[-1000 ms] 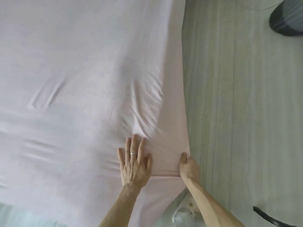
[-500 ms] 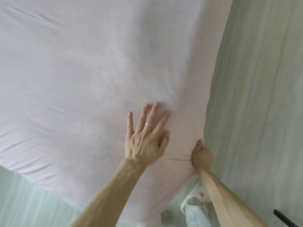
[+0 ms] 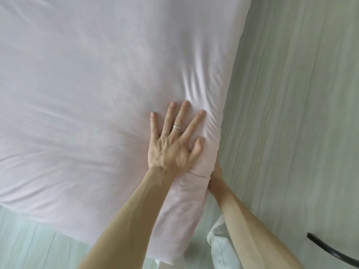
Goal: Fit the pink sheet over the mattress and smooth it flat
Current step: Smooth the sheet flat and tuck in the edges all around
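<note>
Left hand (image 3: pixel 171 150): flat, fingers spread, pressing the pink sheet (image 3: pixel 87 84) near its right edge.
Right hand (image 3: pixel 214 179): against the sheet's draped side, fingers hidden, grip indeterminable.
Sheet: spread across the covered mattress, creases fanning beyond the fingertips (image 3: pixel 185 103).

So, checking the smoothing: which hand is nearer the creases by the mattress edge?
Left. The left hand lies flat on the pink sheet, fingertips at the lower end of the creases. The right hand is lower, beside the sheet's draped edge, fingers hidden.
</note>
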Demonstrator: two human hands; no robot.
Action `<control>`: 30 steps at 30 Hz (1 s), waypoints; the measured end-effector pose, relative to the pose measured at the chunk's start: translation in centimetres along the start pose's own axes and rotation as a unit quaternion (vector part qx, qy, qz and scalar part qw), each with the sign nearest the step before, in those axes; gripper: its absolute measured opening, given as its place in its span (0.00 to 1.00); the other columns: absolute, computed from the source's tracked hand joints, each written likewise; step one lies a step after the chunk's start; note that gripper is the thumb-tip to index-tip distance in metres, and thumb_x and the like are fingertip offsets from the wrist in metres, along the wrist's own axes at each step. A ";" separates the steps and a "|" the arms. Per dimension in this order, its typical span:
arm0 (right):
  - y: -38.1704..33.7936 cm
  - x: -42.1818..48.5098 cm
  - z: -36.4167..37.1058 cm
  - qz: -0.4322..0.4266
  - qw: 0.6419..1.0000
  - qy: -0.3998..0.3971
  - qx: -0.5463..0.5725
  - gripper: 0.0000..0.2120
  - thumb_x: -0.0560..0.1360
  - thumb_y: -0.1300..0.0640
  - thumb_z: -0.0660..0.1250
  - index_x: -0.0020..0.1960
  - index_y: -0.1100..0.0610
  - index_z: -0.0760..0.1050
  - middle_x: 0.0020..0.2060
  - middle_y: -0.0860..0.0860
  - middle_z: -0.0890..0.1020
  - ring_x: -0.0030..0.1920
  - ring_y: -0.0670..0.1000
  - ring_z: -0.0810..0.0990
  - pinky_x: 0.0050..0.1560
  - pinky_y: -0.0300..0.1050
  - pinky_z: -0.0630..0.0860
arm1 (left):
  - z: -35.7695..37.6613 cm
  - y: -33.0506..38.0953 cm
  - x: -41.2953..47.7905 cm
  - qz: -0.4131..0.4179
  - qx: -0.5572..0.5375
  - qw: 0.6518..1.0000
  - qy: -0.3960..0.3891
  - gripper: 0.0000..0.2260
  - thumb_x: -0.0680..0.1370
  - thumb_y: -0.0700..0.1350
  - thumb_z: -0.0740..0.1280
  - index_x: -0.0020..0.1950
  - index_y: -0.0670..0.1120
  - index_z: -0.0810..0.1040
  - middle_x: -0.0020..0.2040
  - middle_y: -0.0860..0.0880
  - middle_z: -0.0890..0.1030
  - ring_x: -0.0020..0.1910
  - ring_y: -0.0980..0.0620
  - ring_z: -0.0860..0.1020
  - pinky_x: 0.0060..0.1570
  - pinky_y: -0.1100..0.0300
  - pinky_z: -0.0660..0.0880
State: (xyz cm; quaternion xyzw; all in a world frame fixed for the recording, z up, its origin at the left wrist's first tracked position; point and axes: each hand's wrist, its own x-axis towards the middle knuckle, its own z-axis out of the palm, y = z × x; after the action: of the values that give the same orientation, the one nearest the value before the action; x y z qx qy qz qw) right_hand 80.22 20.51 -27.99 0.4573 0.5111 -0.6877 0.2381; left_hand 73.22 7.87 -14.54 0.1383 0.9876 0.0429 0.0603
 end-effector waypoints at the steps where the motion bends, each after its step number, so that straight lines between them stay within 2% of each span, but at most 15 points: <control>1: 0.1 -1.6 -0.2 -0.003 1.000 -0.017 0.024 0.19 0.79 0.39 0.59 0.56 0.51 0.80 0.47 0.48 0.86 0.52 0.48 0.83 0.56 0.47 0.75 | -0.4 0.2 -0.1 0.002 -0.002 1.000 -0.002 0.28 0.81 0.61 0.53 0.79 0.62 0.49 0.81 0.51 0.50 0.80 0.46 0.46 0.74 0.36 0.40; 4: 1.9 -4.8 -0.5 0.035 0.997 -0.045 0.051 0.32 0.74 0.29 0.58 0.66 0.51 0.76 0.57 0.48 0.83 0.59 0.48 0.80 0.54 0.44 0.74 | -0.6 0.2 -0.1 0.005 -0.002 1.000 -0.005 0.27 0.81 0.61 0.52 0.80 0.61 0.49 0.81 0.50 0.51 0.80 0.45 0.47 0.74 0.36 0.40; 6: 4.1 -6.5 -1.3 0.101 0.994 -0.014 0.038 0.40 0.70 0.22 0.55 0.63 0.52 0.78 0.56 0.50 0.83 0.59 0.49 0.79 0.49 0.44 0.74 | -0.6 0.0 -0.2 0.005 0.004 1.000 -0.006 0.27 0.82 0.61 0.51 0.80 0.61 0.49 0.81 0.50 0.50 0.80 0.46 0.46 0.74 0.37 0.39; 7: 5.3 -7.3 -1.7 0.122 0.992 0.006 0.042 0.42 0.70 0.22 0.53 0.62 0.54 0.80 0.56 0.51 0.84 0.59 0.49 0.79 0.51 0.46 0.74 | -0.7 0.1 -0.4 0.004 0.002 1.000 -0.008 0.27 0.82 0.60 0.51 0.80 0.61 0.48 0.81 0.50 0.50 0.80 0.46 0.46 0.74 0.37 0.38; 8: 6.5 -7.9 -2.2 0.129 0.990 0.020 0.045 0.40 0.72 0.24 0.52 0.59 0.56 0.81 0.56 0.52 0.84 0.60 0.49 0.79 0.57 0.48 0.74 | -0.7 0.2 -0.5 0.002 -0.003 1.000 -0.010 0.26 0.82 0.60 0.50 0.80 0.61 0.48 0.81 0.50 0.49 0.80 0.46 0.45 0.74 0.38 0.38; 10: 7.8 -8.9 -2.3 0.116 0.992 0.048 0.030 0.30 0.78 0.34 0.56 0.51 0.57 0.84 0.54 0.51 0.85 0.60 0.48 0.79 0.67 0.52 0.70 | -0.9 0.3 -0.7 -0.006 -0.020 1.000 -0.015 0.26 0.82 0.60 0.49 0.80 0.61 0.48 0.81 0.51 0.49 0.80 0.47 0.44 0.74 0.39 0.37; 11: 8.3 -9.2 -2.2 0.102 0.992 0.067 0.013 0.24 0.80 0.40 0.59 0.47 0.58 0.83 0.50 0.52 0.86 0.56 0.50 0.81 0.63 0.51 0.73 | -0.9 0.4 -0.8 -0.008 -0.028 0.999 -0.019 0.25 0.83 0.59 0.49 0.80 0.62 0.48 0.81 0.51 0.49 0.80 0.48 0.44 0.74 0.39 0.36; 12: 8.4 -9.1 -2.0 0.088 0.992 0.086 -0.007 0.20 0.80 0.45 0.60 0.44 0.60 0.79 0.45 0.55 0.84 0.50 0.52 0.82 0.55 0.50 0.77 | -0.9 0.4 -0.8 -0.014 -0.039 0.999 -0.022 0.25 0.83 0.59 0.49 0.79 0.62 0.48 0.81 0.51 0.49 0.80 0.48 0.43 0.74 0.40 0.36; 14: 7.8 -9.0 -2.2 0.052 0.987 0.142 -0.062 0.18 0.82 0.50 0.57 0.44 0.63 0.74 0.40 0.58 0.79 0.44 0.57 0.78 0.41 0.47 0.74 | -1.0 0.6 -1.0 -0.020 -0.056 0.998 -0.025 0.24 0.83 0.57 0.49 0.80 0.61 0.49 0.81 0.51 0.49 0.80 0.48 0.44 0.75 0.39 0.38; 17: 6.9 -8.5 -5.7 0.012 0.931 0.276 -0.239 0.20 0.84 0.53 0.50 0.53 0.65 0.75 0.51 0.64 0.81 0.54 0.63 0.77 0.47 0.49 0.65 | -1.5 0.6 -1.4 -0.016 -0.084 0.996 -0.002 0.23 0.82 0.54 0.51 0.79 0.59 0.56 0.81 0.51 0.55 0.80 0.48 0.49 0.75 0.38 0.45; 18: 6.7 -8.9 -6.6 0.018 0.918 0.291 -0.268 0.20 0.84 0.53 0.49 0.53 0.64 0.74 0.53 0.66 0.80 0.53 0.63 0.77 0.47 0.48 0.63 | -1.8 0.4 -1.7 -0.008 -0.091 0.996 0.006 0.23 0.82 0.54 0.51 0.78 0.58 0.58 0.80 0.50 0.56 0.79 0.48 0.51 0.75 0.38 0.47; 21: 6.7 -8.5 -6.5 0.059 0.913 0.243 -0.324 0.20 0.84 0.51 0.47 0.55 0.61 0.73 0.53 0.64 0.80 0.55 0.62 0.77 0.47 0.48 0.60 | -2.5 -1.2 -2.9 -0.005 -0.079 0.997 0.024 0.24 0.81 0.53 0.53 0.78 0.57 0.60 0.80 0.50 0.57 0.79 0.48 0.54 0.75 0.38 0.48; 24: 6.7 -7.5 -5.7 0.075 0.918 0.175 -0.348 0.18 0.83 0.51 0.48 0.57 0.59 0.72 0.57 0.61 0.80 0.59 0.62 0.77 0.48 0.48 0.63 | -2.7 -2.8 -4.0 -0.018 -0.052 0.998 0.033 0.24 0.81 0.52 0.56 0.78 0.57 0.60 0.80 0.49 0.58 0.79 0.47 0.55 0.74 0.36 0.51; 27: 4.1 -8.2 -5.1 0.068 0.935 0.189 -0.294 0.14 0.82 0.54 0.54 0.61 0.59 0.72 0.58 0.60 0.80 0.59 0.61 0.77 0.48 0.46 0.64 | -2.8 -4.0 -5.1 -0.036 -0.047 0.998 0.028 0.25 0.80 0.52 0.57 0.78 0.58 0.59 0.80 0.49 0.56 0.79 0.47 0.53 0.75 0.37 0.49; 30: -0.6 -8.9 -3.6 0.028 0.955 0.206 -0.209 0.23 0.82 0.44 0.55 0.63 0.62 0.73 0.58 0.58 0.80 0.61 0.61 0.77 0.58 0.48 0.70 | -3.2 -3.8 -7.2 -0.053 -0.062 0.996 0.035 0.26 0.79 0.52 0.59 0.78 0.56 0.62 0.80 0.48 0.58 0.79 0.47 0.55 0.74 0.36 0.52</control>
State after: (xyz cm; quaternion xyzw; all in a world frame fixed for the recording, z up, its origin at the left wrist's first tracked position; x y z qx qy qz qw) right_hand 85.32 22.77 -20.18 0.5434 0.6686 -0.4489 0.2371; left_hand 78.69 1.95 -11.00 0.0802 0.9905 0.1059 0.0366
